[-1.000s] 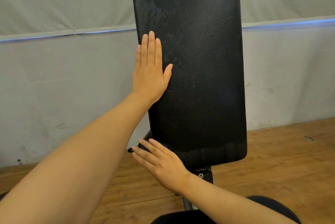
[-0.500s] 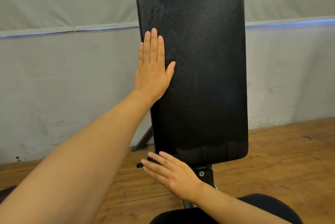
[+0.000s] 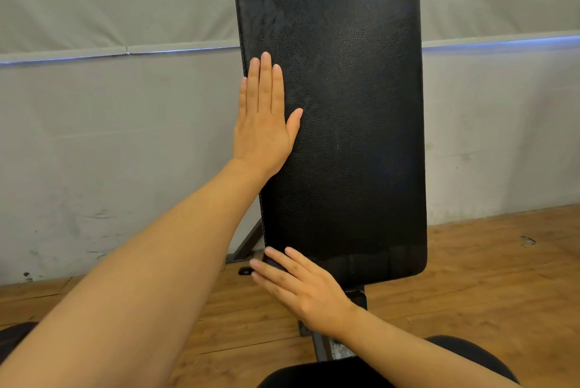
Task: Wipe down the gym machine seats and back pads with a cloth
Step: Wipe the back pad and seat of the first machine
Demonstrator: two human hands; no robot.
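Left hand (image 3: 263, 124) flat against left edge of upright black back pad (image 3: 339, 111), fingers straight and together, thumb spread, grasping nothing. Right hand (image 3: 301, 285) at pad's lower left corner, fingers extended, pressing dark folded cloth (image 3: 272, 261) against bottom edge; only small part of cloth visible beneath fingers. Pad stands on metal frame (image 3: 326, 353) before grey padded wall (image 3: 110, 136), wood floor (image 3: 486, 277) below. Black seat (image 3: 329, 375) edge shows at bottom of view.

A black, pebble-grained back pad (image 3: 345, 105) is seen under the fingers (image 3: 265, 80); beyond, grey wall (image 3: 110, 136), brown wood-grain floor (image 3: 486, 277), a possibly dark cloth (image 3: 272, 262).
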